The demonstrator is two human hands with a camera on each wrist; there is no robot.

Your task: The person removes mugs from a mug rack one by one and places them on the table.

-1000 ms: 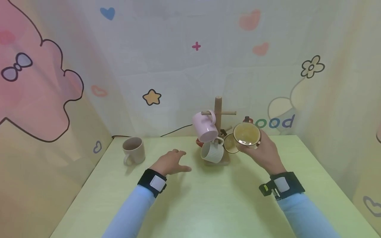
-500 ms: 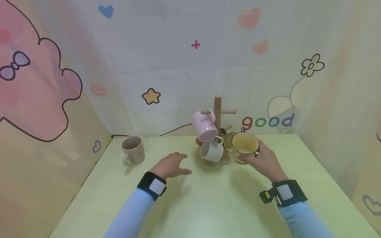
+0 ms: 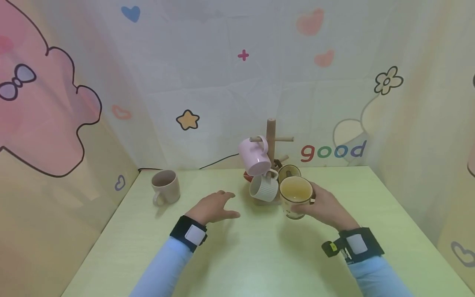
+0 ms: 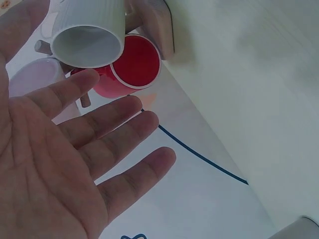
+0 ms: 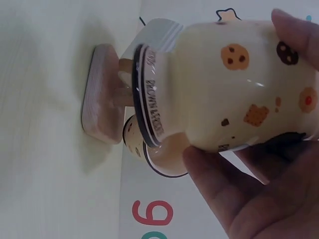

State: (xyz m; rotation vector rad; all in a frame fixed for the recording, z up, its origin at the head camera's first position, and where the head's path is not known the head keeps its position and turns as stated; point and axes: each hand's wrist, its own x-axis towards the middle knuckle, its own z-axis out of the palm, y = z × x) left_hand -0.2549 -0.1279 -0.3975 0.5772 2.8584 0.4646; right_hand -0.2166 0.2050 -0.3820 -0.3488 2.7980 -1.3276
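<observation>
My right hand [image 3: 326, 207] grips a cream mug [image 3: 295, 202] with a dark rim, held upright in front of the rack's right side. The right wrist view shows cookie prints on this cream mug [image 5: 239, 84], with the thumb and fingers on either side. My left hand [image 3: 212, 207] hovers over the table left of the rack, holding nothing; its fingers stand spread in the left wrist view. On the wooden mug rack [image 3: 271, 132] hang a pink mug [image 3: 255, 156], a white ribbed mug [image 3: 264, 188], a red mug [image 4: 137, 62] and another cream mug [image 3: 289, 171].
A greyish-beige mug [image 3: 165, 187] stands upright at the table's left, its handle toward the front. A dark cord [image 3: 219, 161] runs along the back edge. Printed cloth walls [image 3: 208, 82] enclose the pale table [image 3: 245, 255] at the back and sides.
My right hand has lowered the cream mug and moved it left and nearer to me, exposing more of the cream mug behind. The left hand has barely moved.
</observation>
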